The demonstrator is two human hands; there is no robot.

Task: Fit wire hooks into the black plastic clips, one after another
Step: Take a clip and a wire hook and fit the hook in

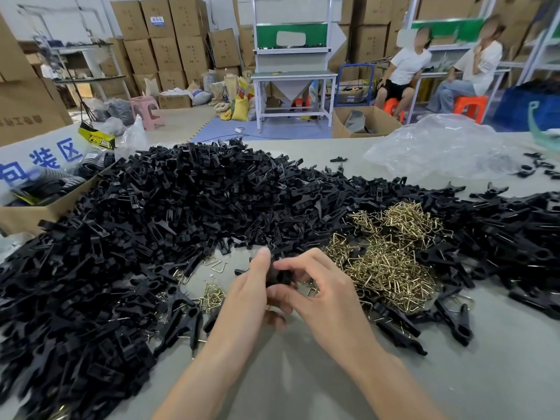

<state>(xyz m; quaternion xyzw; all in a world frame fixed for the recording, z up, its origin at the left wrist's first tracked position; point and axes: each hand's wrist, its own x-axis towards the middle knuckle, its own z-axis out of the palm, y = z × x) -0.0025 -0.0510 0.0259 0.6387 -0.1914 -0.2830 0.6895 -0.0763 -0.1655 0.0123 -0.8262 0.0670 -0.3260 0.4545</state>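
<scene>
Both hands meet over the middle of the grey table (303, 377). My left hand (248, 292) and my right hand (318, 286) together grip one black plastic clip (280, 275), which their fingers mostly hide. I cannot tell whether a wire hook sits in it. A big heap of black clips (169, 213) covers the table to the left and behind. A pile of brass-coloured wire hooks (388, 262) lies just right of my right hand. A smaller bunch of hooks (213, 297) lies left of my left wrist.
More black clips (515, 237) stretch along the right side, and some near them have hooks fitted (454, 319). An open cardboard box (39, 204) stands at the far left. A crumpled clear plastic bag (439, 150) lies at the back right. Two people sit on stools beyond the table.
</scene>
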